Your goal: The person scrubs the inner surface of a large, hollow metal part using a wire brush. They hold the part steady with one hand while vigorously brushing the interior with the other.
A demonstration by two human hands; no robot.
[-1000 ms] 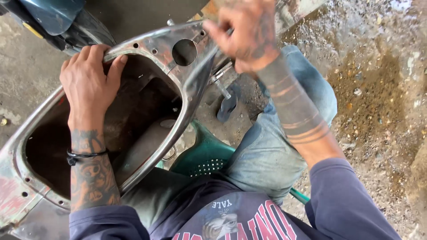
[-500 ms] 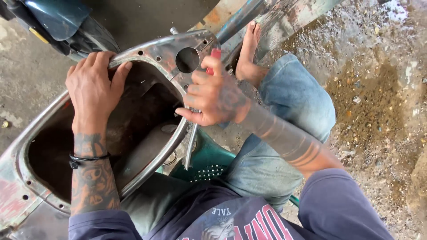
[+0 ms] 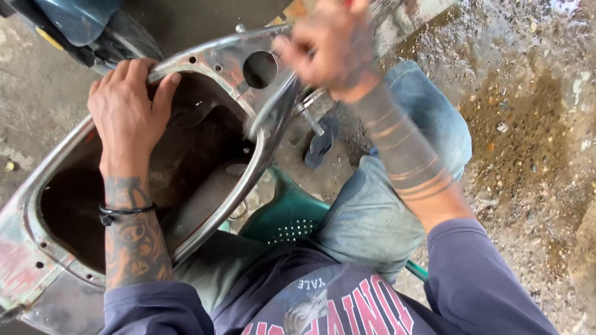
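Note:
A worn, rusty metal scooter body shell [image 3: 214, 211] lies across my lap, its hollow facing up. My left hand [image 3: 127, 118] grips the far rim of the shell, fingers curled over the edge and a black band on the wrist. My right hand [image 3: 332, 53] is blurred by motion above the shell's narrow end, just right of a round hole [image 3: 259, 69]. Its fingers are curled. A grey blurred streak runs down from it along the rim, and I cannot tell whether it holds anything.
I sit on a green plastic stool [image 3: 282, 214]. A blue sandal [image 3: 320, 146] and a metal rod [image 3: 310, 115] show below the shell's end. A dark blue scooter part [image 3: 74, 18] stands at top left. Wet, gravelly ground [image 3: 528, 124] spreads to the right.
My right hand dropped from the shell's far end to the rim, then swung back up towards the far end. My left hand has kept its grip on the rim.

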